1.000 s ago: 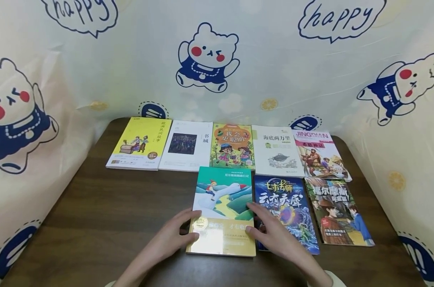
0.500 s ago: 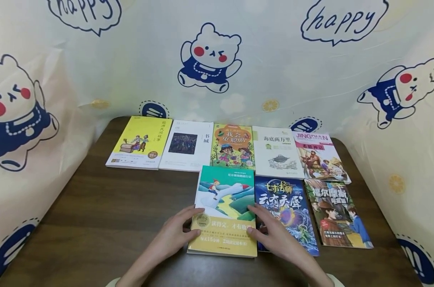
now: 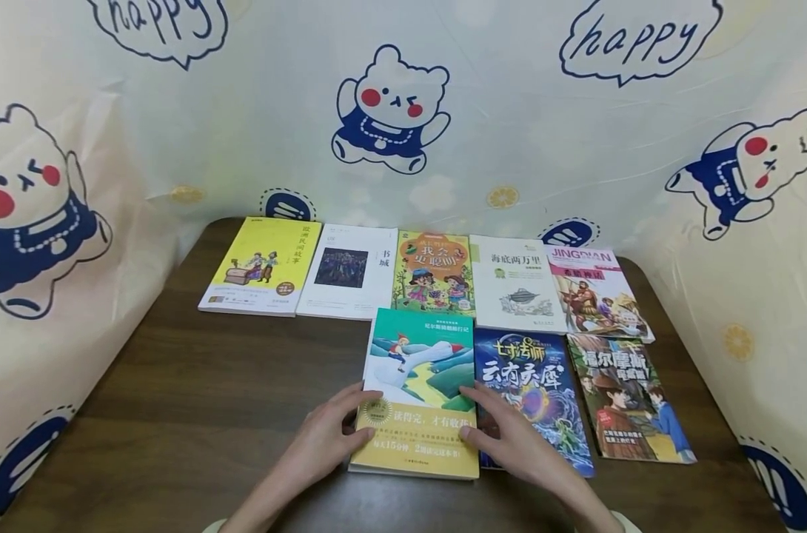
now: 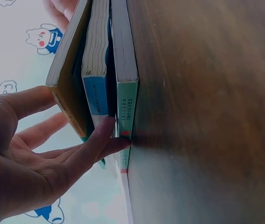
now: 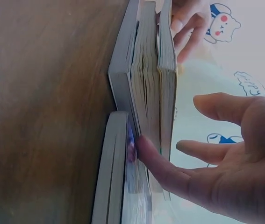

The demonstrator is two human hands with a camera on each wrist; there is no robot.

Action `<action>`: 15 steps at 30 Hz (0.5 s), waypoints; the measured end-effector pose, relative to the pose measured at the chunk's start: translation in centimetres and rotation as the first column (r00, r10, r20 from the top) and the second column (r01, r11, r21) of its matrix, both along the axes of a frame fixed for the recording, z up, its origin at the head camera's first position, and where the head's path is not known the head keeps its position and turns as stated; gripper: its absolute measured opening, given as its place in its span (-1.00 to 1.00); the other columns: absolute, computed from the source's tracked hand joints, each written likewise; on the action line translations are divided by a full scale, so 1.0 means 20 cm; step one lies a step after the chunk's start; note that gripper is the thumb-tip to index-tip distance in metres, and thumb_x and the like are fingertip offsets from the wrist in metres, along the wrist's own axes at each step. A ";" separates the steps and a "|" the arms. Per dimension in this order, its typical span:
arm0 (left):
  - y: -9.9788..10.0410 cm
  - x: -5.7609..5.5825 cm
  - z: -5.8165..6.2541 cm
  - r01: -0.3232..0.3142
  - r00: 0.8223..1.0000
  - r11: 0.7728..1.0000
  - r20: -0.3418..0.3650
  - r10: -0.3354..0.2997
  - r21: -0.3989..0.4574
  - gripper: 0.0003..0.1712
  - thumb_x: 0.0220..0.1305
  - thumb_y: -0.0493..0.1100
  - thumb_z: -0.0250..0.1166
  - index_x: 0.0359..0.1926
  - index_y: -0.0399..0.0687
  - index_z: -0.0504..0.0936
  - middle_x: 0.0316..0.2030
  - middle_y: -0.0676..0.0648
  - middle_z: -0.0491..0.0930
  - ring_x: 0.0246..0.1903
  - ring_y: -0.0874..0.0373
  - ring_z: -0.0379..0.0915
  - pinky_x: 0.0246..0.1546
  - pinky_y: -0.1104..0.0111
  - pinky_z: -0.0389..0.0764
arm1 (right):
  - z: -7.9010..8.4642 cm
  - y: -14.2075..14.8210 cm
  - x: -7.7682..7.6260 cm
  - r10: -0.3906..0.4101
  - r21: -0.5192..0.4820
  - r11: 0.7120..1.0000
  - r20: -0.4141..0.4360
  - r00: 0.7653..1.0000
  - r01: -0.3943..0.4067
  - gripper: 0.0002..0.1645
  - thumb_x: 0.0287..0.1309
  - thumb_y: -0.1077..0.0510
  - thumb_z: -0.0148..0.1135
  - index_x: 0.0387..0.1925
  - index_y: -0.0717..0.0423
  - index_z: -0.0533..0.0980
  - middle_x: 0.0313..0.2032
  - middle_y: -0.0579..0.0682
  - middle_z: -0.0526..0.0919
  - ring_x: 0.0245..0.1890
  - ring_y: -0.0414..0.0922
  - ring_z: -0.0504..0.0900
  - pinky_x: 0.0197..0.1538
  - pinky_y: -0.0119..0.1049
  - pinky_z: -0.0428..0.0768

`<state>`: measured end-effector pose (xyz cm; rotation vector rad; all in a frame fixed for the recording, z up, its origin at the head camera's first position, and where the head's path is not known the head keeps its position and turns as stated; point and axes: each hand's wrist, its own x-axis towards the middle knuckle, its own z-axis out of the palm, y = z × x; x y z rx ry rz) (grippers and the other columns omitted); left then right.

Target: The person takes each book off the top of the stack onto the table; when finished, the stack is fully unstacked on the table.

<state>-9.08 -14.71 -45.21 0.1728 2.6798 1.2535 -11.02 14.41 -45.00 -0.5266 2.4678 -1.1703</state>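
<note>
A green book with a gold band (image 3: 420,370) tops a stack at the front of the table. Below it, in the left wrist view, are a blue-and-white-spined book (image 4: 96,95) and a green-spined book (image 4: 127,105) against the tabletop. My left hand (image 3: 323,437) touches the stack's left side, its thumb at the top book's edge and fingertips along the lower spines. On the opposite side is my right hand (image 3: 517,437), one finger reaching the page edges (image 5: 146,79); its thumb stands apart from the books in the right wrist view.
Right of the stack lie a blue comic-style book (image 3: 537,400) and a detective-cover book (image 3: 633,396). Behind them runs a row: a yellow book (image 3: 263,259), a white book (image 3: 346,270), an orange-green book (image 3: 434,274), a pale book (image 3: 518,285) and a pink-white book (image 3: 600,289).
The glare on the top book's gold band is gone, and that book has shifted very slightly right. Both hands have stayed at the stack's sides.
</note>
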 end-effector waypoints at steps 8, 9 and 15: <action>0.01 0.02 -0.01 -0.029 0.999 0.999 -0.040 0.031 0.043 -0.52 0.10 -0.28 0.43 0.09 0.01 0.62 0.27 -0.29 0.37 0.24 -0.27 0.28 0.15 -0.17 0.32 | 0.00 0.00 0.01 -0.028 -0.035 0.999 -0.004 1.000 0.028 -0.33 0.31 -0.05 0.17 0.37 0.08 0.28 0.43 0.33 0.04 0.10 0.19 0.53 0.05 0.01 0.55; 0.02 0.02 -0.02 -0.032 0.998 0.998 -0.044 0.034 0.048 -0.52 0.09 -0.28 0.43 0.08 0.01 0.62 0.26 -0.29 0.38 0.24 -0.28 0.28 0.16 -0.17 0.32 | 0.00 0.00 0.01 -0.031 -0.043 0.999 -0.001 1.000 0.031 -0.33 0.31 -0.04 0.17 0.36 0.08 0.29 0.43 0.33 0.04 0.12 0.21 0.51 0.06 0.03 0.54; 0.02 0.01 -0.03 -0.079 0.996 0.988 -0.024 0.083 0.133 -0.55 0.07 -0.34 0.43 0.02 0.00 0.65 0.25 -0.28 0.40 0.20 -0.23 0.35 0.12 -0.04 0.43 | 0.00 0.01 0.01 -0.031 -0.065 0.997 0.029 0.999 0.033 -0.33 0.32 -0.01 0.18 0.37 0.07 0.27 0.44 0.33 0.00 0.09 0.12 0.55 0.04 -0.05 0.57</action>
